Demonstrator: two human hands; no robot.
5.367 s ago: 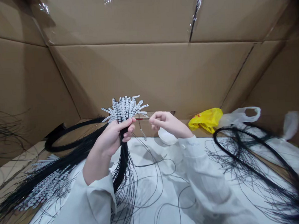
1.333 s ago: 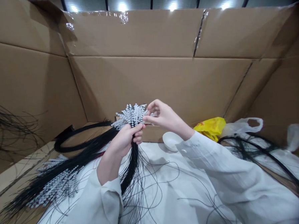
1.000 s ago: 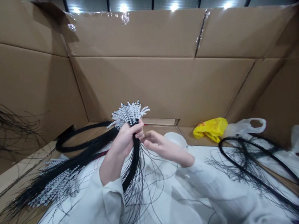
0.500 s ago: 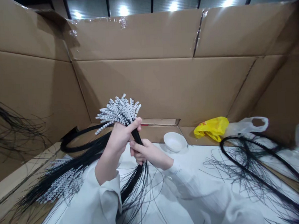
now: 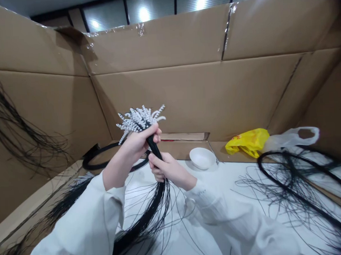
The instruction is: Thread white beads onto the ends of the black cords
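A thick bundle of thin black strands stands tilted in front of me, its upper end fanned out in white beaded tips. My left hand is wrapped round the bundle just under the white tips. Lower down, my right hand grips the same bundle, thumb along its front. Below that hand the strands curve down to the left, with loose ones straying over the white table surface. Behind my left sleeve, another black bundle lies at the left, partly hidden.
Cardboard walls enclose the white tabletop. A white bowl sits beyond my right hand. Farther right are a yellow plastic bag, a clear bag and a looped black bundle. Black strands hang at the left wall.
My view has tilted and shifted a little. The white tips are spread more widely, and the bundle's lower part swings out further left. Both hands keep their hold.
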